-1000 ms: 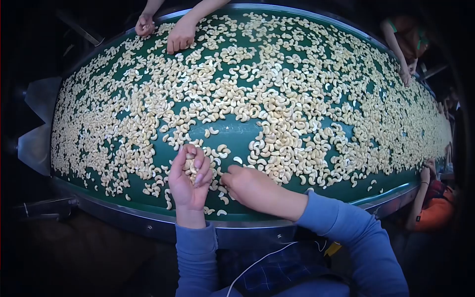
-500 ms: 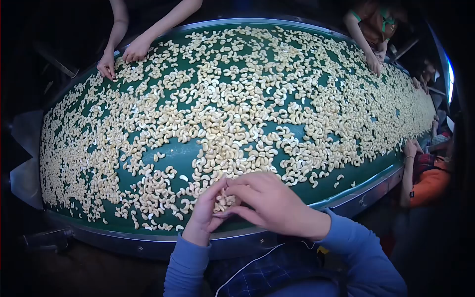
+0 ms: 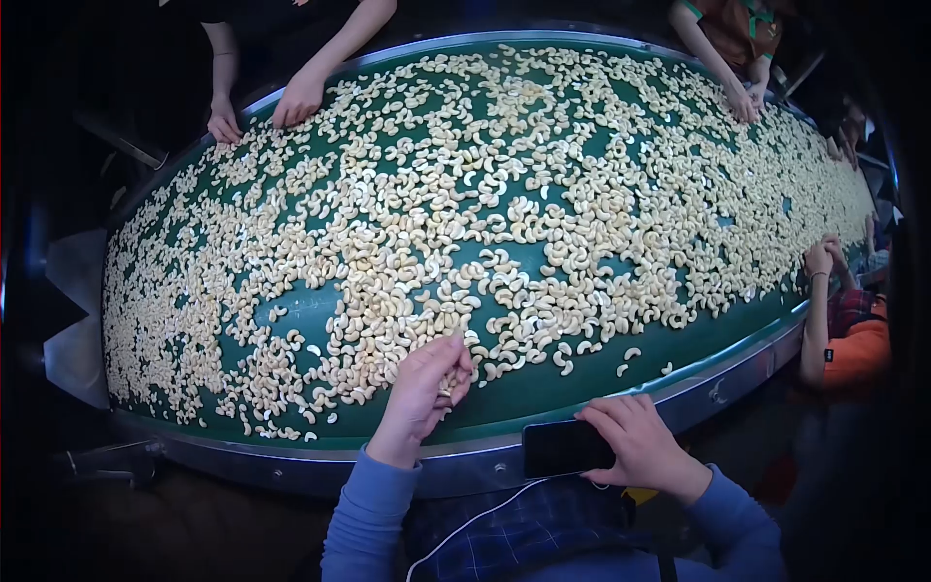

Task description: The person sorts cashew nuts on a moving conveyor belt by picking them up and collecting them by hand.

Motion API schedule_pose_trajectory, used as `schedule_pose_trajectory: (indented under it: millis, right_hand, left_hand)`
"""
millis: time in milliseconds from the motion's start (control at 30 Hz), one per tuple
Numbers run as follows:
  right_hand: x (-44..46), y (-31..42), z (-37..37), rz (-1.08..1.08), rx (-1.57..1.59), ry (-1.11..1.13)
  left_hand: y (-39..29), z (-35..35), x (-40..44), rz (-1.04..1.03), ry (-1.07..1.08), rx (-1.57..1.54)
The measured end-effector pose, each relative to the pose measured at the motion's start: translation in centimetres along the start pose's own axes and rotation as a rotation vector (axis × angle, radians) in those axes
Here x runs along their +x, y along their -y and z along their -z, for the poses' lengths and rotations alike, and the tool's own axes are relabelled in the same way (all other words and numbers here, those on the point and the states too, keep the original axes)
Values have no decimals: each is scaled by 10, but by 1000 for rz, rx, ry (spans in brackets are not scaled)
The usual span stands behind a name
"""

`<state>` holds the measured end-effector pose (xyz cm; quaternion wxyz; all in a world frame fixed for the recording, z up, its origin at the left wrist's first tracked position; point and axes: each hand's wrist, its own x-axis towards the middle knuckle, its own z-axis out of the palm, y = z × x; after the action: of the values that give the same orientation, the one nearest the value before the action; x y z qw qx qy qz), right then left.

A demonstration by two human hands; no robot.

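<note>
Pale cashew nuts lie scattered thickly over a green belt. Above the belt's near edge, my left hand is closed around a few cashew nuts, some of which show between its curled fingers. To its right, my right hand grips the right end of a flat black rectangular object, thumb below and fingers above. That object is level with the metal rim at the near side. A white cord runs below it across my lap.
Two hands of a person reach onto the belt at the far left. Another person's hands touch nuts at the far right. A person in orange sits at the right edge. Metal plates stand at the left end.
My right hand has left my left hand, moved right and down, and now holds the black object. My left hand stays closed on nuts. The nuts on the belt have shifted, and the camera view has moved.
</note>
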<state>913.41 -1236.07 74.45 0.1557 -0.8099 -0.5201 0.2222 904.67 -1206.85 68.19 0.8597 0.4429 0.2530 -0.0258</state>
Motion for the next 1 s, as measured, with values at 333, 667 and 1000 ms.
schedule_pose_trajectory:
  millis: [333, 667, 1000]
  right_hand:
    - [4, -39, 42, 112, 270, 18]
    - [182, -67, -8, 314, 110, -414]
    - [173, -42, -15, 423, 82, -183]
  left_hand:
    - [17, -55, 32, -757, -421, 1661]
    - [13, -39, 9, -289, -120, -196]
    - [18, -26, 17, -470, 83, -916]
